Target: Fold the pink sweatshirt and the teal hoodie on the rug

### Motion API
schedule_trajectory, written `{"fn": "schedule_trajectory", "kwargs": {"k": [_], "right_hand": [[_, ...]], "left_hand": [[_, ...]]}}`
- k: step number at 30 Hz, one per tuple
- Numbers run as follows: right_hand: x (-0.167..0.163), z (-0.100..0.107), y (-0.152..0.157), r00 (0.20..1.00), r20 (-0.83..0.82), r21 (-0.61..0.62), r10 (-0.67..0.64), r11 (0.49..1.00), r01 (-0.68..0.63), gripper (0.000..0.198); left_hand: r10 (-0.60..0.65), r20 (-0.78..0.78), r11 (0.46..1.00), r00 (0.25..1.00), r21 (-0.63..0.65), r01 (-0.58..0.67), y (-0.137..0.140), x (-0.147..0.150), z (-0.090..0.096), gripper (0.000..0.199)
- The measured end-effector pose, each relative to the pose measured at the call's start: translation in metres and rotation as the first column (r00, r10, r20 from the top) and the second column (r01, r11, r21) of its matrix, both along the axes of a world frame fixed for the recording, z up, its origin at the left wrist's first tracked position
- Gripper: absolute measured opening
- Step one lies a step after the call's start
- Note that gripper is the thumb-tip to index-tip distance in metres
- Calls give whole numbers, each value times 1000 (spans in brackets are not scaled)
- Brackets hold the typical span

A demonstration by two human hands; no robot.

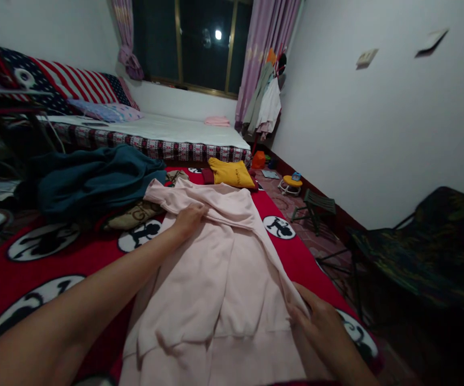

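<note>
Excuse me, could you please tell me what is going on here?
A person is handling a pale pink garment spread on a red patterned blanket. The left hand holds the fabric near the garment's far end, while the right hand holds its right-hand edge, closer to the person. Beyond it lies a yellow garment that looks folded, and to the left a teal cloth lies in a loose heap.

Between white walls (336, 118), purple curtains (270, 37) flank a dark window (202, 59) above a bed (171, 128).
</note>
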State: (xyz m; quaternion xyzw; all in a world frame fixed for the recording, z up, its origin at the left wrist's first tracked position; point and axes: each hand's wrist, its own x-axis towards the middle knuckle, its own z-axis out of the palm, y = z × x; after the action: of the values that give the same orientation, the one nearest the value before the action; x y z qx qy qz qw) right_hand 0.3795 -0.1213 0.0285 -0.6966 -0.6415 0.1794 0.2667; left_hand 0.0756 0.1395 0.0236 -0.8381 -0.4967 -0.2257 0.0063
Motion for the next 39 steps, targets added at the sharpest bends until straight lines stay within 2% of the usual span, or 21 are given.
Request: {"fn": "schedule_trajectory", "kwargs": {"k": [3, 6, 9, 12, 16, 19, 23, 25, 27, 30, 32, 34, 36, 39], "right_hand": [[-8, 11, 4, 990, -131, 2, 49, 999, -49, 46], [-23, 25, 8, 964, -252, 25, 84, 996, -80, 45], [-44, 36, 12, 926, -361, 35, 113, 994, -108, 46], [-66, 43, 17, 898, -412, 41, 153, 988, -149, 47], [-98, 46, 23, 847, -440, 91, 298, 953, -288, 42], [-119, 44, 22, 815, -440, 96, 378, 922, -376, 41], [-127, 37, 23, 843, -363, 34, 398, 909, -415, 34], [-121, 36, 34, 849, -316, -5, 424, 894, -449, 27], [-112, 36, 53, 876, -234, 32, 421, 904, -426, 30], [-105, 29, 82, 941, -2, 187, 338, 925, -331, 35], [-108, 17, 93, 920, 163, 170, 357, 908, -383, 44], [-115, 2, 95, 850, 287, 56, 442, 878, -475, 55], [-123, -11, 93, 794, 367, -25, 485, 858, -513, 59], [-127, -22, 88, 765, 431, -44, 478, 858, -511, 61]], "left_hand": [[-36, -2, 999, 999, -5, 36, 12, -5, 16, 26], [-40, 22, 998, 999, 42, 39, 24, -11, 45, 19], [-54, 30, 985, 998, 164, 49, 34, -20, 79, 18], [-67, -21, 948, 998, 311, 70, 39, -32, 106, 23], [-13, -95, 910, 995, 411, 51, 36, -54, 123, 27], [7, -153, 910, 988, 411, 57, 34, -74, 119, 28], [80, -269, 930, 960, 366, 25, 31, -102, 101, 29], [108, -362, 955, 926, 298, 5, 26, -108, 91, 28], [137, -457, 981, 879, 183, -57, 19, -106, 84, 26], [240, -515, 969, 823, 71, -238, 8, -88, 79, 20], [277, -502, 956, 819, 60, -286, 3, -67, 77, 19], [248, -469, 967, 848, 67, -246, 3, -43, 75, 23], [189, -421, 982, 887, 66, -178, 7, -18, 71, 26], [112, -349, 994, 931, 42, -104, 25, 13, 62, 27]]}}
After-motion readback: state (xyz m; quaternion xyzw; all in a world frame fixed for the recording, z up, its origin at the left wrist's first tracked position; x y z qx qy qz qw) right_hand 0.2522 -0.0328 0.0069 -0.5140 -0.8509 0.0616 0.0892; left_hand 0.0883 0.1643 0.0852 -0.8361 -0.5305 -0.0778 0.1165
